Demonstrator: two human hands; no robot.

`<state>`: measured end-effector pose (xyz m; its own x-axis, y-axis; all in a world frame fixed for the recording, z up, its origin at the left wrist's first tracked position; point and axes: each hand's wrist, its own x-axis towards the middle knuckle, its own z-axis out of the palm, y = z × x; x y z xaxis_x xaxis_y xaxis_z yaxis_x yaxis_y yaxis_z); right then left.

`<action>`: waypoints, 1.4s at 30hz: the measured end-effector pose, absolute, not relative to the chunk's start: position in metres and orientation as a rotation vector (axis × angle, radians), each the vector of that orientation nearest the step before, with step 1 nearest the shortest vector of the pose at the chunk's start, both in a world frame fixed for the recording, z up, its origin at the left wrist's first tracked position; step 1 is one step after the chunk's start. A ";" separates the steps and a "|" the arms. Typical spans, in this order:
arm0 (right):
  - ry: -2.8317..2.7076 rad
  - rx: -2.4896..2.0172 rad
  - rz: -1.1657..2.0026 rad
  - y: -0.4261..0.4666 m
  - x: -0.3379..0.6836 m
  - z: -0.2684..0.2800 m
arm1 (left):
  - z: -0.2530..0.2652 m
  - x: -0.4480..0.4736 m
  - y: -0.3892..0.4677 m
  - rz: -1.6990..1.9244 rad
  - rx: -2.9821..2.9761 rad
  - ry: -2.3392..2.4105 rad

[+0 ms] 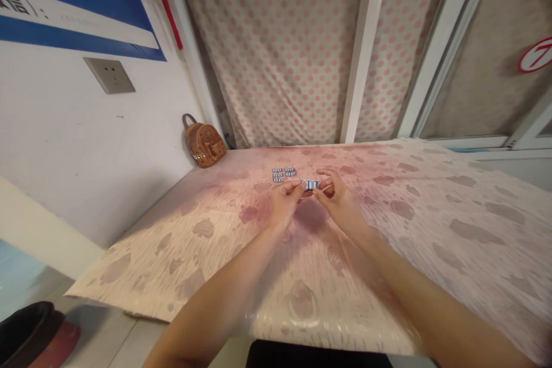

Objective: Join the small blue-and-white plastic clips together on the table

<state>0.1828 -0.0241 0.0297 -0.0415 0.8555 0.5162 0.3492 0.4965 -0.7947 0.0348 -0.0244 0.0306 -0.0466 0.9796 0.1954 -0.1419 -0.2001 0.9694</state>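
Note:
Above the table, a small blue-and-white strip [309,185] with a row of white oblong segments is held between my two hands. My left hand [287,198] pinches its left end, the thumb pressed on the front. On the other end, the thumb and a finger of my right hand [338,195] are closed. Just beyond my left hand, several similar blue-and-white pieces [278,175] lie in short rows, in two groups side by side. They are too small to name their kind.
A patterned, shiny cloth covers the table [207,264]. A small brown backpack [206,144] leans on the wall at the far left corner. Behind the table hangs a dotted curtain [284,52]. Something dark [317,355] sits under the near edge. A bucket-like object [38,336] stands lower left.

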 end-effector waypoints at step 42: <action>-1.404 -1.070 0.817 0.001 0.193 0.015 | 0.034 -0.033 0.061 1.212 1.404 1.636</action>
<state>0.1926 0.0014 0.0148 0.0473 0.9331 0.3565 0.1512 0.3461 -0.9260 -0.0325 0.0614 0.0339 -0.2096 0.9739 0.0868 0.3664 -0.0040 0.9304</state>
